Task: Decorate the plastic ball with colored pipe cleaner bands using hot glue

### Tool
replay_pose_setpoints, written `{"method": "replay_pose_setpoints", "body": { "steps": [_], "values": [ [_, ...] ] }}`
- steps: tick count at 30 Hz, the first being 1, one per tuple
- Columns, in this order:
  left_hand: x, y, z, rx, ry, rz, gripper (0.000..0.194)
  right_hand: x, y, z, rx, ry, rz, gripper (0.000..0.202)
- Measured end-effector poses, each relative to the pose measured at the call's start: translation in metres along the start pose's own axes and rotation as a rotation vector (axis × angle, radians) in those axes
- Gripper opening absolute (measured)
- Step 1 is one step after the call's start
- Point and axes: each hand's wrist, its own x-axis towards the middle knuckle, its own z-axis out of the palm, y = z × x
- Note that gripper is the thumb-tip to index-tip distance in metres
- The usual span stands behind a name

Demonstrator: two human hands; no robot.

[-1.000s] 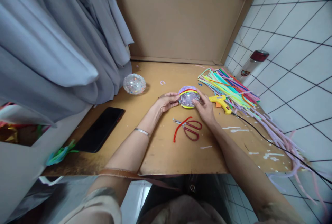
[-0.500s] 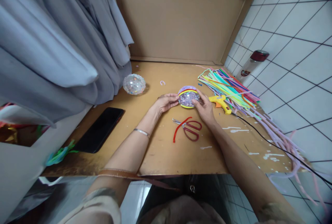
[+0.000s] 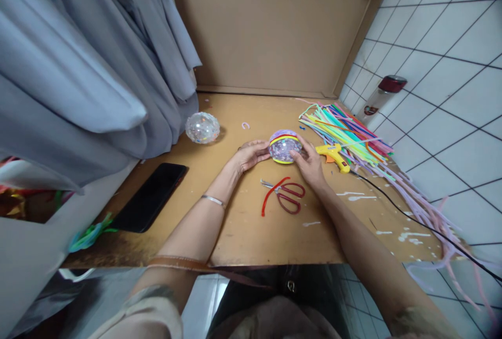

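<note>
Between my hands is a clear, sparkly ball (image 3: pixel 284 149) with purple inside and red and yellow pipe cleaner bands around it. My left hand (image 3: pixel 251 156) grips its left side with the fingertips. On the ball's right side, my right hand (image 3: pixel 309 164) holds it between thumb and fingers. Below the ball lie red-handled scissors (image 3: pixel 291 196), with a short red pipe cleaner (image 3: pixel 268 200) across their blades. Just right of my right hand rests a yellow glue gun (image 3: pixel 334 157) with its black cord trailing off to the right.
A second clear ball (image 3: pixel 203 127) sits at the back left. A black phone (image 3: pixel 151 198) lies at the left, beside a grey curtain (image 3: pixel 157 67). Many coloured pipe cleaners (image 3: pixel 345 132) are heaped near the tiled wall (image 3: pixel 443 77). A small pale curved piece (image 3: pixel 246 125) lies behind the ball.
</note>
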Motion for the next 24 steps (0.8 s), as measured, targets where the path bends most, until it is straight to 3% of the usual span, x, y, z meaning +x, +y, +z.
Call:
{"method": "replay_pose_setpoints", "body": {
  "steps": [15, 20, 24],
  "values": [
    [0.003, -0.002, -0.004, 0.031, 0.007, 0.026, 0.032, -0.001, 0.002, 0.003, 0.013, -0.013, -0.008, 0.056],
    [0.003, -0.004, -0.002, 0.094, 0.09, 0.173, 0.035, -0.004, 0.004, 0.009, 0.137, 0.052, 0.085, 0.073],
    [0.004, -0.006, -0.001, 0.13, 0.095, 0.22, 0.037, -0.005, 0.011, 0.011, 0.187, 0.047, 0.1, 0.063]
  ]
}}
